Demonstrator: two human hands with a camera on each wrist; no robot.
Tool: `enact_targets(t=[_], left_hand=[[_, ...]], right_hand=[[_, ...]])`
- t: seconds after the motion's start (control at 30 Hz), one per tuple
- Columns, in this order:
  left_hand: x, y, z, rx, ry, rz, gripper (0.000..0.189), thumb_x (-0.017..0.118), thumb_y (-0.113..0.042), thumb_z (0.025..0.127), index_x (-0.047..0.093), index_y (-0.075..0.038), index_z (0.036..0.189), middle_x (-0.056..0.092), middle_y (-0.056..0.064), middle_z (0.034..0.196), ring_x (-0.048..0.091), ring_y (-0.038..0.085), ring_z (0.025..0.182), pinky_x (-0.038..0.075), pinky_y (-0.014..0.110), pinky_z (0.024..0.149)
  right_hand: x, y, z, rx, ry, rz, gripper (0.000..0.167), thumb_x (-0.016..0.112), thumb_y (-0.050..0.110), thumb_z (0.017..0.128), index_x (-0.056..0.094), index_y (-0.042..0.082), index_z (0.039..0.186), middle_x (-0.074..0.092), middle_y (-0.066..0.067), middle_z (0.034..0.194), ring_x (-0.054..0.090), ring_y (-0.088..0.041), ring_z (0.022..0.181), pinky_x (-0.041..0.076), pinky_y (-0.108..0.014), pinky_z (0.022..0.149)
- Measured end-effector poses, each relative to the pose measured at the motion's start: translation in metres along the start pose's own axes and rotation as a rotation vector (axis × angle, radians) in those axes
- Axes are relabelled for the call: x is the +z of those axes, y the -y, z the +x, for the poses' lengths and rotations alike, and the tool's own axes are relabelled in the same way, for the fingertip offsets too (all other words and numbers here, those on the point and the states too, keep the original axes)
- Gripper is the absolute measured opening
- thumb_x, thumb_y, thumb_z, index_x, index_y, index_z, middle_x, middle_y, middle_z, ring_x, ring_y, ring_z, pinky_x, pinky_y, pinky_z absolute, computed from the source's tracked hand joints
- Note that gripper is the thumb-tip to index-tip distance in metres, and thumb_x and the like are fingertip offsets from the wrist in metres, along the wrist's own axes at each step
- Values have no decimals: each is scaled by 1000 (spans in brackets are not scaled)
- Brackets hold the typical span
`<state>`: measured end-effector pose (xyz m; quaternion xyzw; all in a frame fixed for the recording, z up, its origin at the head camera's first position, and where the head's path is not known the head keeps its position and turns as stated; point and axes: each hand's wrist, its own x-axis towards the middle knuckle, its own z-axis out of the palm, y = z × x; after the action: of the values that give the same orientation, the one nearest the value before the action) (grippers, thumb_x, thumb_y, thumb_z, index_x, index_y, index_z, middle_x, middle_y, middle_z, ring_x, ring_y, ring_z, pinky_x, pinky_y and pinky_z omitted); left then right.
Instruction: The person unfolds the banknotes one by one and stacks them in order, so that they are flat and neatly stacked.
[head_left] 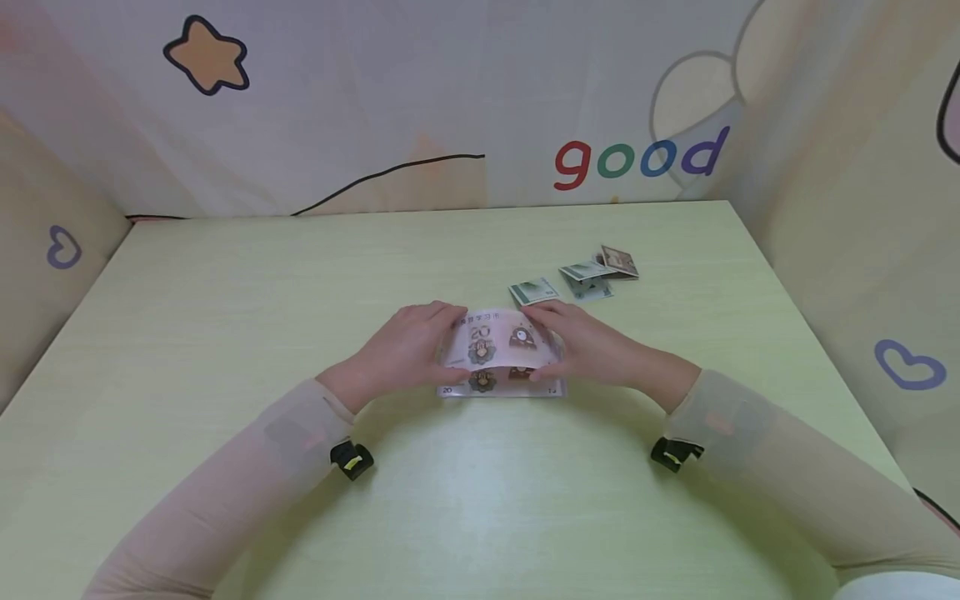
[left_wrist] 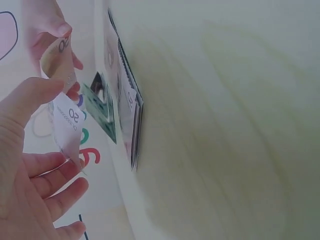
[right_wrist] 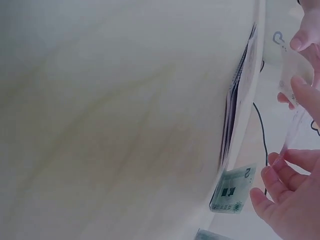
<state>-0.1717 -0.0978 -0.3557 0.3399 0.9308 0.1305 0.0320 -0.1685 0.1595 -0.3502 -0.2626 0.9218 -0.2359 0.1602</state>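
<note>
A pinkish play banknote marked 20 is held up between both hands, its middle bowed. My left hand pinches its left end between thumb and fingers. At the other end my right hand pinches it the same way. Below, a stack of banknotes lies on the table, apart from the held note; its layered edge shows in the left wrist view, where the stack stands clear of the fingers. In the right wrist view the held banknote curves between the two thumbs.
Just beyond the hands lies a folded green banknote. Farther right are more folded notes, a green one and a brown one overlapping it. Printed cloth walls border the pale table at the back and sides.
</note>
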Motion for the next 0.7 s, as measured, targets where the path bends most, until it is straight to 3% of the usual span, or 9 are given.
enact_targets(t=[0.43,0.7], left_hand=[[6,-2,-1,-22,117,56,75,72,-44,78,47,-1,134,51,12,130,51,27,112,38,38,99],[15,-9,1,-17,178,137,67,70,-46,78,51,-10,133,53,7,128,50,24,114,35,40,101]], right_hand=[[8,-10,0,-58,28,-95,91,79,36,74,32,-1,143,36,-18,143,34,-34,129,30,-47,105],[12,-14,-5,-89,70,-128,80,77,35,76,41,5,140,39,-16,140,35,-33,127,31,-47,104]])
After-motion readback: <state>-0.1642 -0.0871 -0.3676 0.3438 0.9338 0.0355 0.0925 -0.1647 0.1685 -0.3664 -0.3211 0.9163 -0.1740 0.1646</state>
